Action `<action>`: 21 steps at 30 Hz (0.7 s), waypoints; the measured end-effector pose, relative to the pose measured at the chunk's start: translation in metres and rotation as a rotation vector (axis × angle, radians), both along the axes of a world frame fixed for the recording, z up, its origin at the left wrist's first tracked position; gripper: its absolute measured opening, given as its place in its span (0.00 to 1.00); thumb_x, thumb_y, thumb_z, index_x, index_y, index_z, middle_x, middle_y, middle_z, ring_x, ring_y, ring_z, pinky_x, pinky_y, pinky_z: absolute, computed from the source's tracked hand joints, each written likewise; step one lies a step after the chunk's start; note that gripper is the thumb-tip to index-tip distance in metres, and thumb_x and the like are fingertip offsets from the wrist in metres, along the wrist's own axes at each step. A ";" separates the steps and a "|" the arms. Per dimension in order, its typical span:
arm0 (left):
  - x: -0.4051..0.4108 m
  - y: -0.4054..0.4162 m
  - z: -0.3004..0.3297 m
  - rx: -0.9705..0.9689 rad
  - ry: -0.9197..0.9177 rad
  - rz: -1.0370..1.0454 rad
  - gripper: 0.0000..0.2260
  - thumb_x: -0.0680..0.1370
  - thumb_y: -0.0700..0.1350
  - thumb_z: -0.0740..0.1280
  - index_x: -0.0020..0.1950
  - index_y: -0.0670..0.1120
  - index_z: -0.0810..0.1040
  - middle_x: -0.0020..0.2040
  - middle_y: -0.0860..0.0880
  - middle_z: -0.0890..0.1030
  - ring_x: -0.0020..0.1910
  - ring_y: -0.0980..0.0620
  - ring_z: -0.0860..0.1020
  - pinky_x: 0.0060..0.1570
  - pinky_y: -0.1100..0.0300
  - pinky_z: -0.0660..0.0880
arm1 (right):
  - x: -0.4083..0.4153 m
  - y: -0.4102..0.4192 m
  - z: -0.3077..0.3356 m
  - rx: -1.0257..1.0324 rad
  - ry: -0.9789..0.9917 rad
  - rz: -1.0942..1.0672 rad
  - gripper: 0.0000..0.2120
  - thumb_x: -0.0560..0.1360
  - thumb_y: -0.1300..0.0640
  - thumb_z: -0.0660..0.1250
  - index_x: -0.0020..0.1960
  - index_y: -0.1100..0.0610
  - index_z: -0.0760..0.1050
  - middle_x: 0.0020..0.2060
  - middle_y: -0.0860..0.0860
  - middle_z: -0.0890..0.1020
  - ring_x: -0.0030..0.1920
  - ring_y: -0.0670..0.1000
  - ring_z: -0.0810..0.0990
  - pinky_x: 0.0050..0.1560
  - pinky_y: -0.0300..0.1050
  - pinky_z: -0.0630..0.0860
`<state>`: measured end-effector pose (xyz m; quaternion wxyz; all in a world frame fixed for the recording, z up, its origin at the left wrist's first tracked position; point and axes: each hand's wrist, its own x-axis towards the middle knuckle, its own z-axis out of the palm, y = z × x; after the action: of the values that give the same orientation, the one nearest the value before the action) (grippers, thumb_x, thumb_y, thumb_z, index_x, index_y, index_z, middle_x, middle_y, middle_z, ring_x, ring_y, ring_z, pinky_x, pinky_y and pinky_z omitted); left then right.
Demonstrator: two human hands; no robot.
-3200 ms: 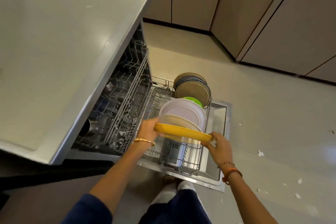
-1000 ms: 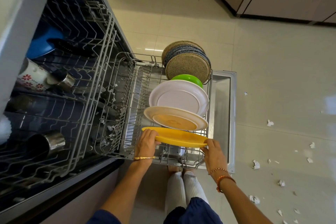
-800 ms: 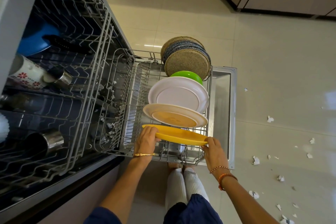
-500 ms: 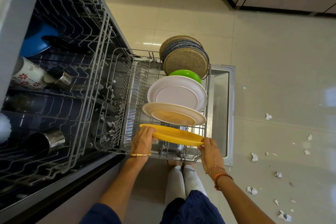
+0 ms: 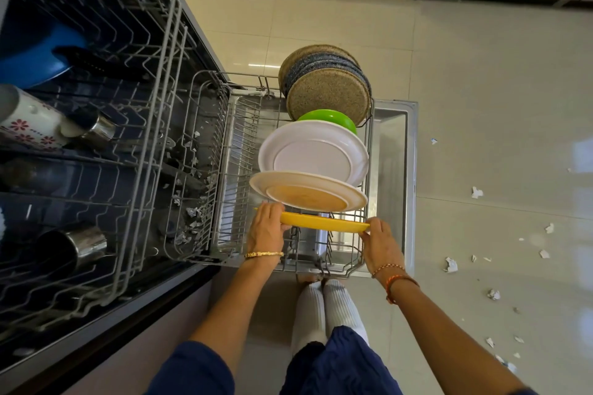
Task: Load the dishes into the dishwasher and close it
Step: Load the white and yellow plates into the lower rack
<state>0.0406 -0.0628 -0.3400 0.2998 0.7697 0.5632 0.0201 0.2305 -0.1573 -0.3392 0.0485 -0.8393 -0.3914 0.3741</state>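
- Your left hand (image 5: 266,228) and right hand (image 5: 380,244) grip opposite edges of the flat yellow plastic plate (image 5: 324,222), fingers curled over its rim.
- You hold it on edge over the grey wire lower rack (image 5: 221,170), nearest you in the row of plates.
- Just behind it stand a cream plate with a tan centre (image 5: 308,191), a white round plate (image 5: 313,154), a green dish (image 5: 330,117) and speckled stoneware plates (image 5: 327,96).
- The rack sits pulled out over the open steel dishwasher door (image 5: 396,170).
- White paper scraps (image 5: 451,264) litter the glossy beige tiled floor (image 5: 497,90) on your right.
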 end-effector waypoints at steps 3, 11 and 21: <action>0.007 0.015 -0.008 -0.051 0.119 0.028 0.23 0.73 0.39 0.69 0.66 0.37 0.68 0.67 0.39 0.70 0.71 0.41 0.63 0.69 0.50 0.62 | 0.001 0.009 -0.010 -0.023 0.005 -0.011 0.12 0.80 0.57 0.56 0.60 0.62 0.66 0.58 0.58 0.72 0.43 0.55 0.75 0.39 0.43 0.68; 0.007 0.042 -0.034 -0.091 0.190 0.036 0.31 0.75 0.39 0.66 0.73 0.38 0.53 0.74 0.38 0.55 0.74 0.42 0.54 0.71 0.48 0.60 | -0.010 0.027 -0.045 0.015 0.000 -0.044 0.20 0.76 0.68 0.57 0.67 0.61 0.60 0.61 0.58 0.68 0.39 0.56 0.72 0.39 0.44 0.67; 0.021 -0.006 0.048 0.100 0.015 0.180 0.20 0.77 0.36 0.61 0.68 0.41 0.65 0.66 0.42 0.69 0.64 0.45 0.68 0.60 0.59 0.68 | -0.019 0.005 0.032 0.197 -0.033 -0.010 0.17 0.73 0.68 0.62 0.60 0.62 0.66 0.58 0.58 0.69 0.41 0.54 0.72 0.37 0.42 0.67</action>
<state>0.0620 -0.0689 -0.2923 0.2537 0.7302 0.6305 0.0696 0.2116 -0.1519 -0.3073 0.1261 -0.8384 -0.4230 0.3197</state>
